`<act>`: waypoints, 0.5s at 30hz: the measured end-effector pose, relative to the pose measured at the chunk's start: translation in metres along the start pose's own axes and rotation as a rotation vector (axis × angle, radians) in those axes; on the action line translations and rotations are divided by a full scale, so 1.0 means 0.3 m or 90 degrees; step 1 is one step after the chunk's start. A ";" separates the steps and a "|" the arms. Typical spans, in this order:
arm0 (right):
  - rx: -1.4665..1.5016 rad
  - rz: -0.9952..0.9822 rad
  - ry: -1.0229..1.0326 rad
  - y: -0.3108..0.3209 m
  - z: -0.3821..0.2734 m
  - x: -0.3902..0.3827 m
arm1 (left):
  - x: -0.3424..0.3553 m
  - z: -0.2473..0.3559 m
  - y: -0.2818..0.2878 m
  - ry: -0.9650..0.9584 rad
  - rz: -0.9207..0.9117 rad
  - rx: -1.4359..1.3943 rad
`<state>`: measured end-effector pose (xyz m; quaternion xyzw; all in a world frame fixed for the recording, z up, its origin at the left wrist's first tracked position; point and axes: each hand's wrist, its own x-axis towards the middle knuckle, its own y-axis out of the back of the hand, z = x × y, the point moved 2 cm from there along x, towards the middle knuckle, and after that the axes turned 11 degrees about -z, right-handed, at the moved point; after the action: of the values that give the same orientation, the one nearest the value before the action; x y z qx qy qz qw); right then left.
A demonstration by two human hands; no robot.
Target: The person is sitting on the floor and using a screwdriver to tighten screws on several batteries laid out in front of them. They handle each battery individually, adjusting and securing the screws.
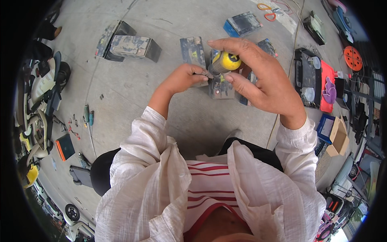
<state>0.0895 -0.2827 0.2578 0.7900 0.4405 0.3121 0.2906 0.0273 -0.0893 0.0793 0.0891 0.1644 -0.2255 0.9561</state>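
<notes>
While the right hand point(266, 76) arches wide around a bulbous yellow screwdriver point(231, 61), the left hand point(180, 77) pinches, contents unclear, over dusty batteries point(223, 92).

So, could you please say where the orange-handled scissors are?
In the head view, the scissors lie at the top, right of centre, beyond the blue-sided box.

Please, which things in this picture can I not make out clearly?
All in the head view:
- Yellow-and-black tool: its working tip is small and unclear near the left hand.
- Right hand: its back hides most fingers, so their grip is uncertain.
- Battery beyond that hand: partly covered by it.
- Small red pieces: too small to identify.
- Person at upper left: mostly cut off by the dark rim.
</notes>
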 end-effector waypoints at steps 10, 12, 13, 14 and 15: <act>-0.052 -0.004 0.017 -0.007 0.022 -0.005 | -0.019 -0.026 0.067 0.072 0.083 -0.124; -0.024 -0.049 0.028 -0.011 0.027 -0.008 | -0.032 -0.054 0.104 0.052 0.165 -0.295; -0.064 -0.044 -0.013 -0.008 0.026 -0.004 | -0.029 -0.082 0.123 0.002 0.213 -0.417; -0.102 -0.038 -0.053 -0.007 0.016 -0.003 | -0.029 -0.108 0.142 -0.050 0.260 -0.538; -0.146 -0.029 -0.097 0.000 0.011 -0.003 | -0.029 -0.098 0.151 -0.088 0.259 -0.634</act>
<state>0.0917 -0.2843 0.2554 0.7628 0.3966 0.2931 0.4182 0.0329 -0.0386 0.0592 -0.3596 0.1679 0.0642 0.9156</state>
